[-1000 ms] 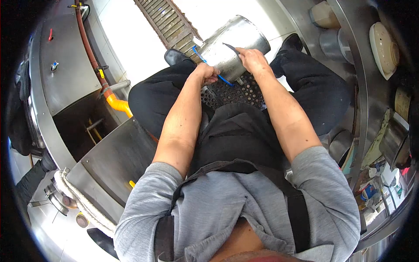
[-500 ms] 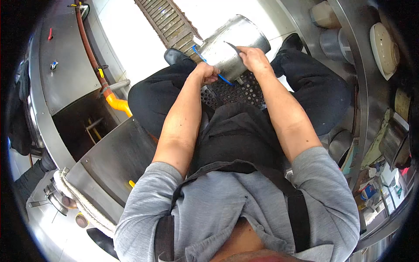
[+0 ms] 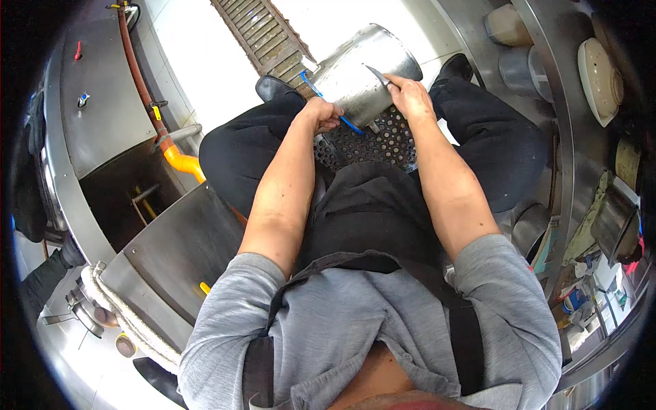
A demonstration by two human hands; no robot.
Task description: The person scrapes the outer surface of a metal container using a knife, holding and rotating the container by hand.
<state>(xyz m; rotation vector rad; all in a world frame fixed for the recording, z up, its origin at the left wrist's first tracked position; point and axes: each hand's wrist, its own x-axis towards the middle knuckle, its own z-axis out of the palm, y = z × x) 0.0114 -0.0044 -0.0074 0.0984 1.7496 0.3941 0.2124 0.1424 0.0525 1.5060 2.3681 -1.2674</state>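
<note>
A silvery metal cylinder, like a stockpot (image 3: 352, 65), lies on its side between my knees, with a blue strip (image 3: 352, 126) along its left end. My left hand (image 3: 323, 115) is closed at that end, its fingers curled around the edge beside the strip. In my right hand (image 3: 410, 97) is a knife (image 3: 376, 73), its short blade pointing up and left over the cylinder's curved side. I cannot tell whether the blade touches the metal. Under the near side of the cylinder is a black mat with round holes (image 3: 372, 145).
A rusty floor drain grate (image 3: 263, 31) runs beyond my left shoe (image 3: 279, 89). To the left are steel cabinets (image 3: 113, 96) and an orange pipe (image 3: 183, 162). Steel shelving at right holds pots and a cream-coloured bowl (image 3: 596, 78). A pale hose (image 3: 123, 321) hangs at lower left.
My right hand and the knife have shifted right along the cylinder, and more of the blade shows. My left hand and the cylinder have stayed nearly in place.
</note>
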